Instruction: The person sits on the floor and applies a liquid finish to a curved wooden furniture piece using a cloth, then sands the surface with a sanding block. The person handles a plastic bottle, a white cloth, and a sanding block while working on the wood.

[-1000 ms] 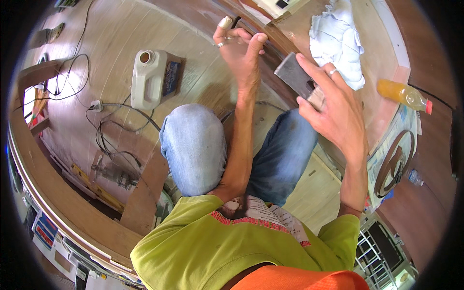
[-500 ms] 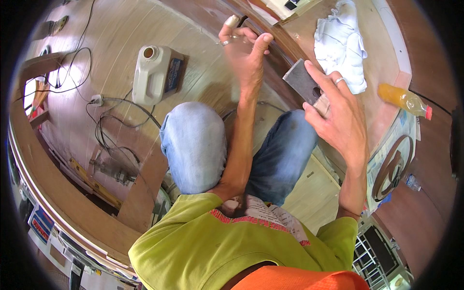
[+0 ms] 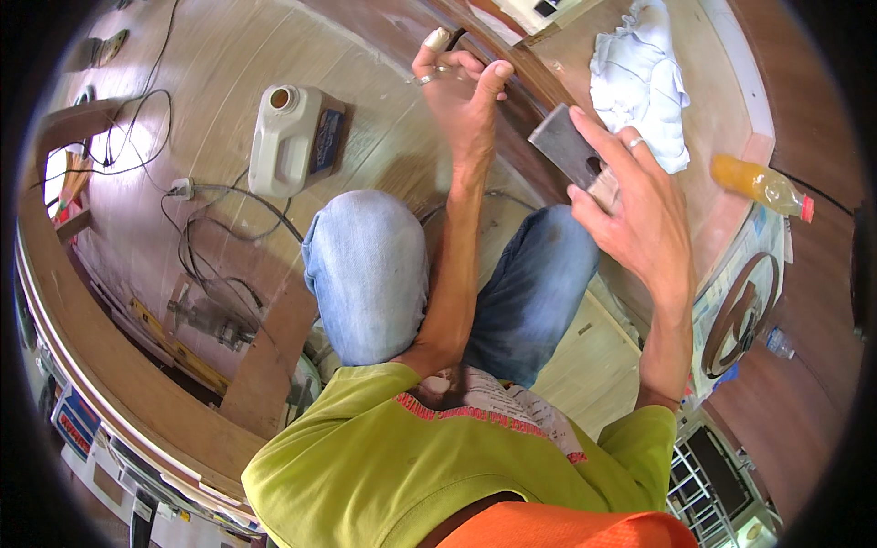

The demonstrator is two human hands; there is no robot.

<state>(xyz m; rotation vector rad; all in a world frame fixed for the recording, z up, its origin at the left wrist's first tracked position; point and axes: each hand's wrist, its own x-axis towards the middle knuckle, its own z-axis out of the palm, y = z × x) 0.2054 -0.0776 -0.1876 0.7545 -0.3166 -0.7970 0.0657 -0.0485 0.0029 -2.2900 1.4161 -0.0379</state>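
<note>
My left hand (image 3: 466, 110) is raised at the dark wooden board (image 3: 512, 64), fingers curled, thumb up, a ring on one finger and a pale wrap on a fingertip. A small black piece shows behind that fingertip; whether I grip it is unclear. My right hand (image 3: 639, 215) grips a flat grey block (image 3: 562, 137) with a pale wooden part, held beside that board just below and right of my left hand. A crumpled white cloth (image 3: 639, 73) lies on the ledge beyond my right fingers.
A white jug (image 3: 279, 160) stands on the plank floor among black cables (image 3: 215, 233). A curved wooden frame (image 3: 110, 365) runs along the left. An orange-liquid bottle (image 3: 749, 183) lies at right, near a brown ring-shaped piece (image 3: 740, 315). A foot (image 3: 110, 50) shows top left.
Both hands shifted slightly to the right, then the right hand with the grey block moved slightly back up and left. Both grips look the same.
</note>
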